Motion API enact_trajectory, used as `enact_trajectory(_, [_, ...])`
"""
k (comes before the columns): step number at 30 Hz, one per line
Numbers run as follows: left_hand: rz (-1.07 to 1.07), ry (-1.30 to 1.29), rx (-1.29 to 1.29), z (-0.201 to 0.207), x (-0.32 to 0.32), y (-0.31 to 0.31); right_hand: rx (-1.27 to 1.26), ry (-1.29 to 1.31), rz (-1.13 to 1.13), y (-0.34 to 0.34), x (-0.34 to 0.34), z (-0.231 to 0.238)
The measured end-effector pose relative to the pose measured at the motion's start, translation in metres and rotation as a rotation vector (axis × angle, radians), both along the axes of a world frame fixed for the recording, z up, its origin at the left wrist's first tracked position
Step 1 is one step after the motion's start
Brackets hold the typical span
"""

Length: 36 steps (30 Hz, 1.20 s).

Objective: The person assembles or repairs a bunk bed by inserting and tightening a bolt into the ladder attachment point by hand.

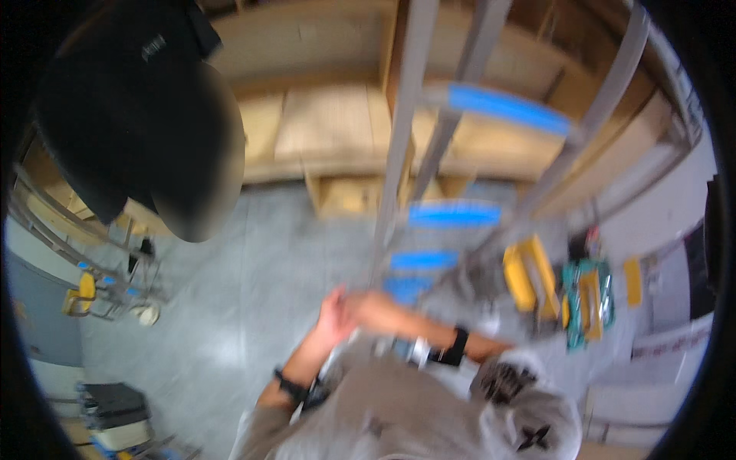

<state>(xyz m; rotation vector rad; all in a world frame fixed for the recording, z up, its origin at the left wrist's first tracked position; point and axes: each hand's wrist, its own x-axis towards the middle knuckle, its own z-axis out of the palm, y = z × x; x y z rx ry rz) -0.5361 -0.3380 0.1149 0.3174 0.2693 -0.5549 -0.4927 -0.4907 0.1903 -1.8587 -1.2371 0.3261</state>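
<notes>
Plainly, a dark-topped box (115, 405) sits at the lower left of the frame, while a black shape (130, 107) fills the upper left. A wooden cabinet (326, 123) spans the top. Below centre, the left hand (334, 313) meets the right hand (371, 311); both are blurred, and one cannot tell whether they hold anything. The blue-treaded ladder (454, 215) stands near them, from centre to upper right. At right are a yellow object (521, 277) and a green one (573, 330).
</notes>
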Motion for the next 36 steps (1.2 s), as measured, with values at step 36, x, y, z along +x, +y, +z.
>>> enact_trajectory(36, [-0.727,-0.668,0.023,0.190,0.417,-0.038,0.342,0.100,-0.890,0.080,0.158,0.102])
